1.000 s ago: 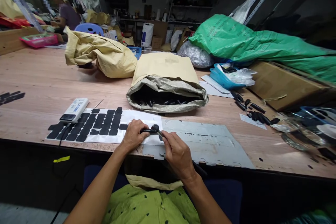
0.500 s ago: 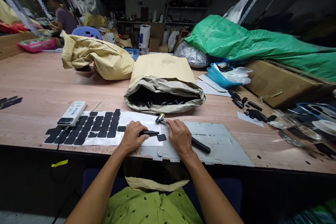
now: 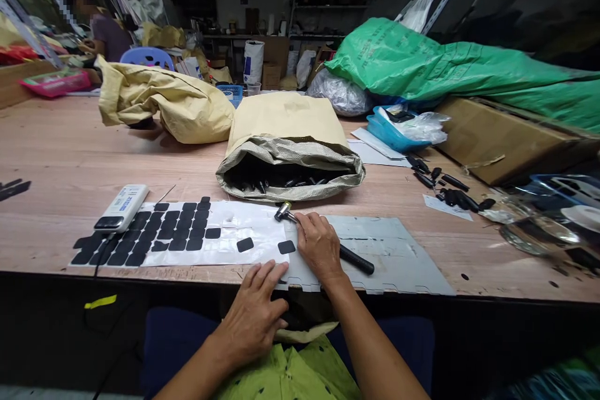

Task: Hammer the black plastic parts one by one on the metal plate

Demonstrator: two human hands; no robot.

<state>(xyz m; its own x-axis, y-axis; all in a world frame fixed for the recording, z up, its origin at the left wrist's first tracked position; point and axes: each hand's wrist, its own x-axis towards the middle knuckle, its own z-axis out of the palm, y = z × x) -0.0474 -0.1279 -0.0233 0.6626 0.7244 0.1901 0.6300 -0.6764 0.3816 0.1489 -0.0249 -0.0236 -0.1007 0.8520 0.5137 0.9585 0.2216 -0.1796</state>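
Observation:
My right hand (image 3: 319, 245) is closed around a small hammer (image 3: 356, 259) with a metal head and a black handle. The hammer lies low over a grey sheet (image 3: 394, 256), its head pointing left. My left hand (image 3: 257, 309) is just below the table's front edge, over my lap, with fingers stretched out and nothing visible in them. Left of the hammer lies a white backing sheet (image 3: 220, 256) bearing rows of black rounded-square pads (image 3: 182, 231). A loose-standing black pad (image 3: 286, 247) sits near its right end. Below my hands, a beige bag's edge (image 3: 304, 332) shows in my lap.
An open beige sack (image 3: 285, 119) with black parts inside lies ahead. A white device (image 3: 122, 207) rests on the sheet's left end. Black pieces (image 3: 457, 197), a blue basket (image 3: 394, 131) and a cardboard box (image 3: 497, 144) are right. A person (image 3: 105, 31) sits far left.
My left hand has left the sheet and come down towards my lap; the black pen-like part it held is no longer visible. My right hand keeps the hammer nearly in place.

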